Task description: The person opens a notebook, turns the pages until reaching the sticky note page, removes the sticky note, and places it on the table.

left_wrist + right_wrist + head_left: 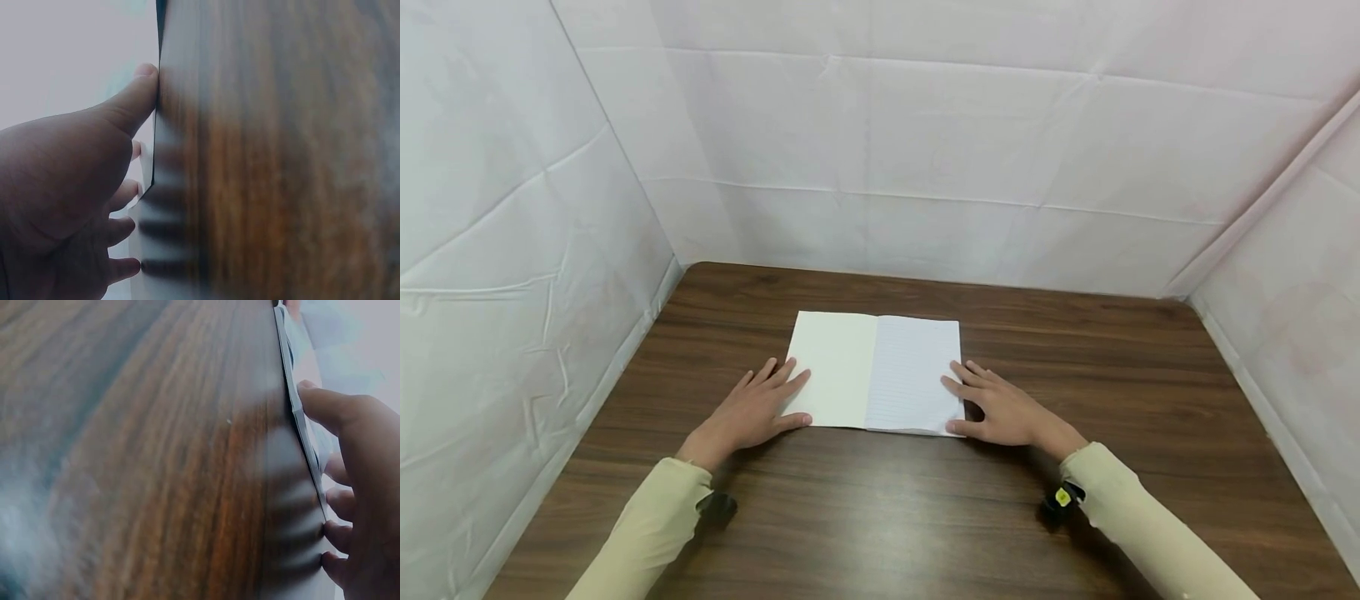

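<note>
Where the notebook (876, 372) lies open, both hands' fingers (790, 379) flat.

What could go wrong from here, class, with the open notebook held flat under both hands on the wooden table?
1. The left hand and right hand touch only the near outer corners of the notebook; the far edge is free, so pages might lift or spring shut.
2. Straight fingers merely rest on it, so it could slide on the smooth table if pushed unevenly.
3. The right thumb at the page edge may crease it.
</note>
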